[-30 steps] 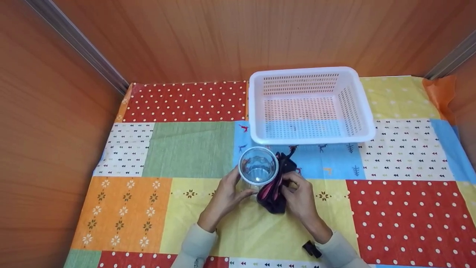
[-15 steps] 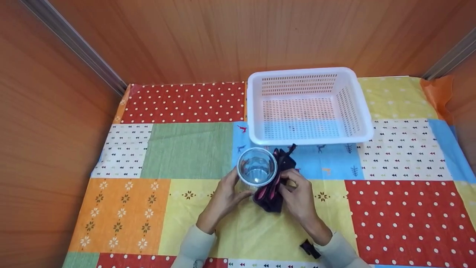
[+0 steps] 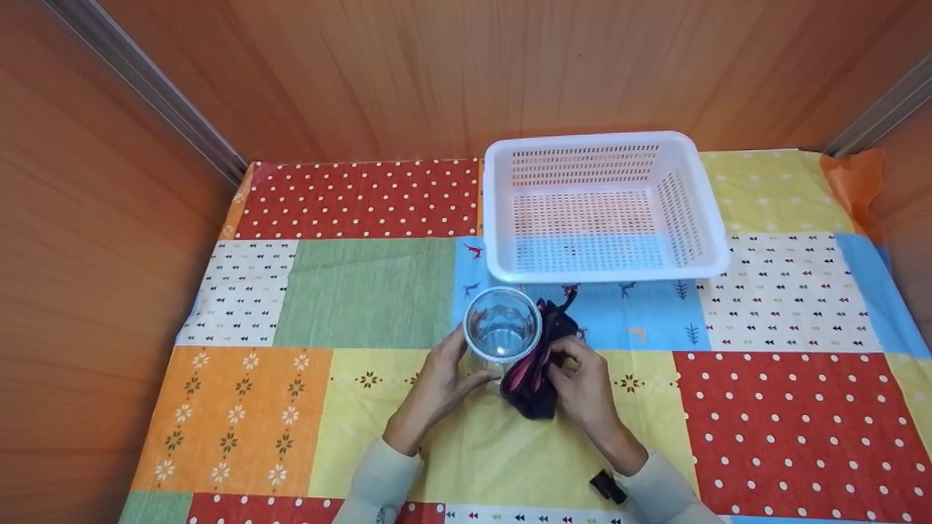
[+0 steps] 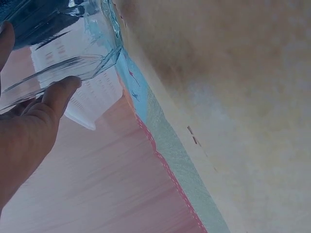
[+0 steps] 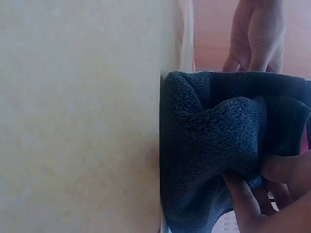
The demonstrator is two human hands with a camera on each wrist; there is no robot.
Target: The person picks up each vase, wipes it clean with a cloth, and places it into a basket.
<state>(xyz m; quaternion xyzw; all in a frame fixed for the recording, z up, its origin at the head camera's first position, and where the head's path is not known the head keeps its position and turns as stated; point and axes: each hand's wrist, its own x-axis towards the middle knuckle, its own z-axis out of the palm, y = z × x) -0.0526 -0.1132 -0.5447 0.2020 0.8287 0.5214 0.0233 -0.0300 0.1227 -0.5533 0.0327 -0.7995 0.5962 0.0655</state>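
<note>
A clear drinking glass [image 3: 502, 331] stands upright in the middle of the cloth-covered table, its mouth facing up in the head view. From the left side my left hand [image 3: 444, 382] grips it, thumb at the near side. In the left wrist view the fingers lie along the wall of the glass [image 4: 92, 63]. My right hand [image 3: 585, 378] pinches a dark fluffy towel [image 3: 536, 404] with pinkish-red parts, bunched up against the right side of the glass. Its folds fill much of the right wrist view, where the towel [image 5: 209, 131] hides the glass.
Behind the glass is a white perforated plastic basket [image 3: 608, 276]. A patchwork tablecloth [image 3: 371, 291] covers the table. Wooden panels [image 3: 466, 80] rise at the back and both sides. A small black object [image 3: 609, 486] shows beside the right sleeve.
The towel shifts slightly back and forth against the side of the glass, its folds changing shape. Both hands keep their hold, and the glass stays nearly in place.
</note>
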